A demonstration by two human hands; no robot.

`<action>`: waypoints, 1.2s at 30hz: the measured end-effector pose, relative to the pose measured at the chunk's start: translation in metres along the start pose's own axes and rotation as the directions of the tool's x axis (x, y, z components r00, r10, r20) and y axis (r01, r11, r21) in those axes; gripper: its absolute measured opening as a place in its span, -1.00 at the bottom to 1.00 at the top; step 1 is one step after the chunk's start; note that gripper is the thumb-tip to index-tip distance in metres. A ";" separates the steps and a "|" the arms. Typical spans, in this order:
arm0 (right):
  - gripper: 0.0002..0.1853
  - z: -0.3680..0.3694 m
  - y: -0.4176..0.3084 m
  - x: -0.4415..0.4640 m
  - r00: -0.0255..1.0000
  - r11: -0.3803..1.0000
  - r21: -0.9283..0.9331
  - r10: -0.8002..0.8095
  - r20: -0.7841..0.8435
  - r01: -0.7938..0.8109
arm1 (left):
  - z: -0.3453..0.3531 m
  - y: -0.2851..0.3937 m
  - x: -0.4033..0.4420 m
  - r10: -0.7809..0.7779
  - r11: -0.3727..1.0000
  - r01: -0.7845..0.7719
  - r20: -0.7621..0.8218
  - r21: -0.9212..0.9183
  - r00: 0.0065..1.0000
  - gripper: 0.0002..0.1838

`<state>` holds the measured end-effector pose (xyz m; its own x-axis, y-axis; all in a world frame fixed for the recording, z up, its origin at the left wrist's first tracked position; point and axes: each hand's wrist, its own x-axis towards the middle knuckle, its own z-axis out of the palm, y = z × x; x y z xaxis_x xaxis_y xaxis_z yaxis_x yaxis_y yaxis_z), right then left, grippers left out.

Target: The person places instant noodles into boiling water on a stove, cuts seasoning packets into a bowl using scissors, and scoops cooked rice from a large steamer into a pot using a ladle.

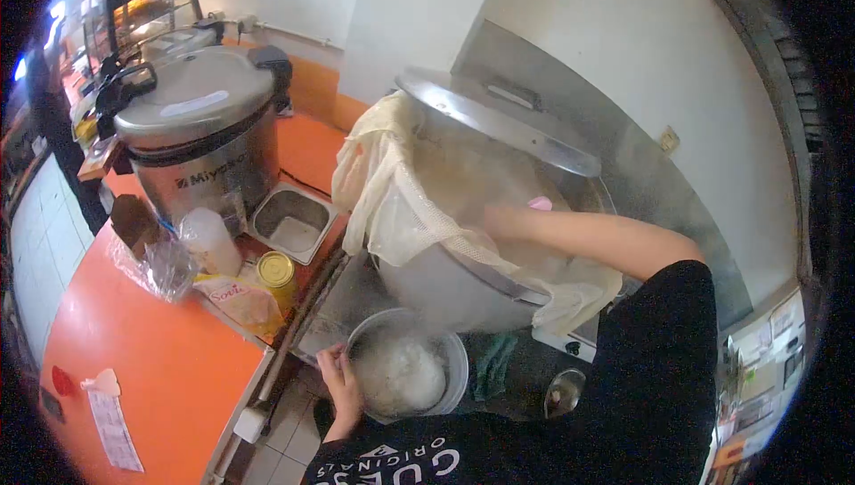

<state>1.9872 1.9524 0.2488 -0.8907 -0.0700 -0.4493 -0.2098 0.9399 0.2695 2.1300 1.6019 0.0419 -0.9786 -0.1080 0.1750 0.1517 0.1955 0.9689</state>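
My left hand (pixel 338 380) grips the left rim of a translucent plastic tub (pixel 457 362), with fingers closed over its edge. A mound of white rice (pixel 408 378) lies in this tub. My right hand (pixel 500 223) reaches into a big metal pot (pixel 427 293), blurred by steam, so its fingers and anything in them cannot be made out. Close above that wrist shows a small pink thing (pixel 540 203). Pale mesh cloth (pixel 401 191) lines the pot and drapes over its rim. A metal lid (pixel 499 120) leans across the pot's far side.
A large steel rice cooker (pixel 209 120) stands on the orange counter (pixel 116 369) at left. Nearby are a steel pan (pixel 292 222), a yellow can (pixel 276 278), a plastic bag (pixel 242 305) and a white container (pixel 210 243). A small metal bowl (pixel 565 393) sits below the pot.
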 end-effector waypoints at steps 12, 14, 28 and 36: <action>-0.71 -0.063 -0.023 -0.059 0.943 0.974 0.046 -0.224 0.247 0.220 | -0.002 0.007 0.000 -0.004 1.000 0.004 0.007 0.010 1.000 -0.87; -0.62 -0.064 -0.019 -0.071 0.929 0.927 0.282 -0.310 0.201 0.248 | -0.002 0.001 0.001 0.018 0.999 -0.019 0.017 0.032 1.000 -0.87; -0.59 -0.052 0.058 -0.244 0.916 0.504 0.831 0.401 0.015 -0.235 | -0.009 -0.005 0.006 -0.014 0.996 0.028 0.160 -0.081 0.987 -0.80; -0.88 -0.060 0.107 -0.299 0.789 0.275 0.918 0.611 0.062 -0.285 | -0.027 -0.006 0.013 -0.013 0.995 -0.020 0.346 0.093 0.938 -0.78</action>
<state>2.2073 2.0536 0.4629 -0.8059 0.5400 -0.2425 0.5667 0.5853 -0.5800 2.1205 1.5737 0.0434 -0.9682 0.2331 0.0908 0.1579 0.2877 0.9446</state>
